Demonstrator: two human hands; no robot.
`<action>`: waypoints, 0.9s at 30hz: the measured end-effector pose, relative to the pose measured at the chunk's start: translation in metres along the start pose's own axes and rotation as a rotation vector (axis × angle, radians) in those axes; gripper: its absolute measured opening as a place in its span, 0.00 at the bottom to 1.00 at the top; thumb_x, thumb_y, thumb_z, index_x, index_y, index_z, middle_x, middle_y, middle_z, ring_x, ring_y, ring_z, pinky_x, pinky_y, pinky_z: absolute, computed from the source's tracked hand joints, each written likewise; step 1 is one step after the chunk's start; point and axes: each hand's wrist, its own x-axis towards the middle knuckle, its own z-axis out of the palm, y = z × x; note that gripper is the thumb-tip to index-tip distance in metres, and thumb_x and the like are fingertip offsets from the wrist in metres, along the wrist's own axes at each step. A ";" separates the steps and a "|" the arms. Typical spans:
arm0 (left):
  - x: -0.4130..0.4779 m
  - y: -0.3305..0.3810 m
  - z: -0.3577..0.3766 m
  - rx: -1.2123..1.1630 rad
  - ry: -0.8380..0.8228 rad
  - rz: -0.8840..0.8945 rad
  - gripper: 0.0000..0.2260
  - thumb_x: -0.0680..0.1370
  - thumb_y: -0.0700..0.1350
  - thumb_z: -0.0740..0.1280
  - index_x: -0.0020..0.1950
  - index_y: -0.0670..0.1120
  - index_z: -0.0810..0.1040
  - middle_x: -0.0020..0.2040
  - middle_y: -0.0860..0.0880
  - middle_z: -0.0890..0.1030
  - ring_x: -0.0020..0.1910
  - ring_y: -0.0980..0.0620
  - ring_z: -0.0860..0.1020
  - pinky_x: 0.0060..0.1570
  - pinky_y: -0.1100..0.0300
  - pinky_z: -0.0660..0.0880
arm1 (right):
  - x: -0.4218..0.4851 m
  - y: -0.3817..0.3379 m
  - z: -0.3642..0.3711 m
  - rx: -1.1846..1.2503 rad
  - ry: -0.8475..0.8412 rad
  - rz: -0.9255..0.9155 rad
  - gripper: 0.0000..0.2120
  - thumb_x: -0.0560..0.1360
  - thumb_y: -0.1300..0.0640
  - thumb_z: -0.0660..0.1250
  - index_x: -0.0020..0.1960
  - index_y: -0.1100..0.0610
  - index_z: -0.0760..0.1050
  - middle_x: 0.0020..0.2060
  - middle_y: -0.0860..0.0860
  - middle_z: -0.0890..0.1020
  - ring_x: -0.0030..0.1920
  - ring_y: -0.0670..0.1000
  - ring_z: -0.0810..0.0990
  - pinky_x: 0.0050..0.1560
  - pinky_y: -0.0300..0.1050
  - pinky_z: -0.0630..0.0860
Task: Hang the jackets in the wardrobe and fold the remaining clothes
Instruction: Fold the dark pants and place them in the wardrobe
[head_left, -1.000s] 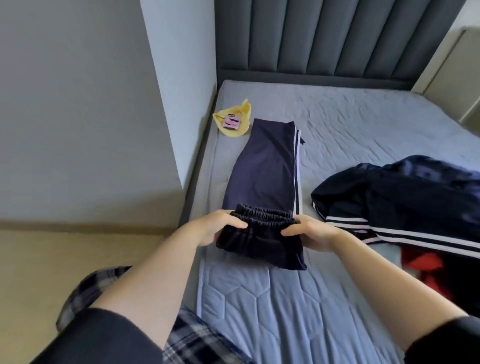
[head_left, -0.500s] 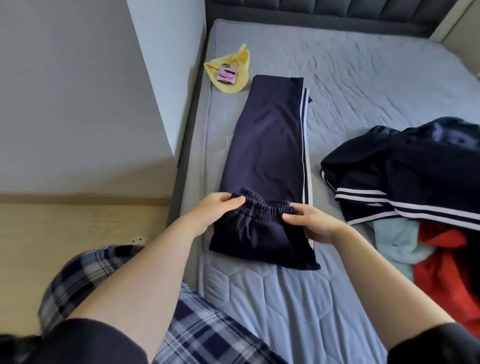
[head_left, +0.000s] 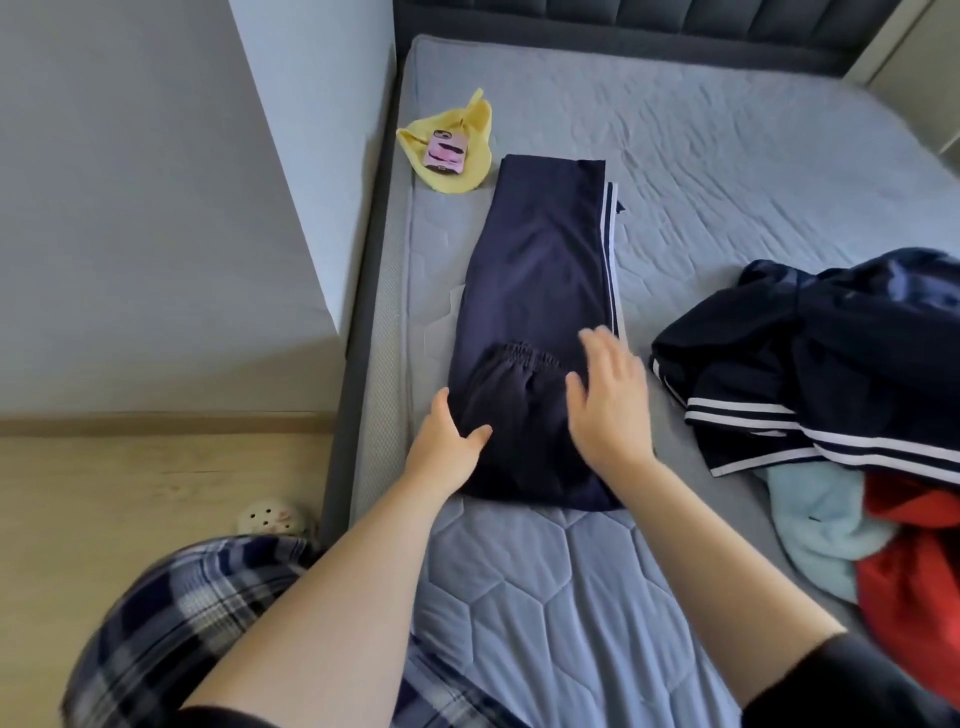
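1. Navy trousers (head_left: 540, 270) lie lengthwise on the grey mattress (head_left: 727, 156) near its left edge. The legs are laid together with a white side stripe along the right, and the elastic waist end is folded up over them.
2. The left hand (head_left: 447, 447) rests at the left edge of that folded part, thumb on the cloth and fingers straight. I see it pinching nothing.
3. The right hand (head_left: 608, 405) is flat and spread over the right side of the fold, beside the stripe. It is blurred, so I cannot tell whether it presses or only hovers.
4. Near the trouser cuffs, to their left, I see a yellow cloth (head_left: 462, 124) carrying a phone in a pink case (head_left: 445, 151).
5. Off to the right sits a heap: a dark striped jacket (head_left: 831, 374) over a light blue garment (head_left: 815, 519) and a red garment (head_left: 914, 561). The frame edge cuts off all three.
6. A perforated slipper (head_left: 270, 517) on the floor is partly hidden behind the plaid knee (head_left: 197, 613).
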 end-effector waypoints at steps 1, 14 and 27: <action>0.001 0.000 0.002 0.008 -0.011 -0.004 0.34 0.78 0.51 0.66 0.77 0.48 0.51 0.73 0.46 0.67 0.68 0.44 0.69 0.64 0.52 0.68 | -0.006 -0.002 0.004 -0.080 -0.180 -0.075 0.22 0.79 0.54 0.59 0.72 0.57 0.64 0.72 0.56 0.65 0.73 0.57 0.61 0.71 0.59 0.56; 0.006 -0.002 0.004 0.143 -0.015 -0.142 0.22 0.78 0.54 0.63 0.66 0.42 0.66 0.64 0.43 0.74 0.61 0.41 0.74 0.56 0.52 0.71 | -0.027 -0.003 0.036 -0.324 -0.616 0.007 0.28 0.82 0.44 0.47 0.78 0.52 0.45 0.78 0.53 0.44 0.77 0.54 0.41 0.74 0.61 0.45; -0.004 -0.002 -0.004 0.680 0.108 0.692 0.31 0.75 0.45 0.66 0.76 0.50 0.58 0.77 0.48 0.57 0.75 0.46 0.55 0.72 0.51 0.56 | -0.074 0.004 0.005 -0.550 -0.544 -0.313 0.44 0.66 0.48 0.72 0.77 0.52 0.56 0.77 0.58 0.53 0.77 0.59 0.51 0.70 0.68 0.47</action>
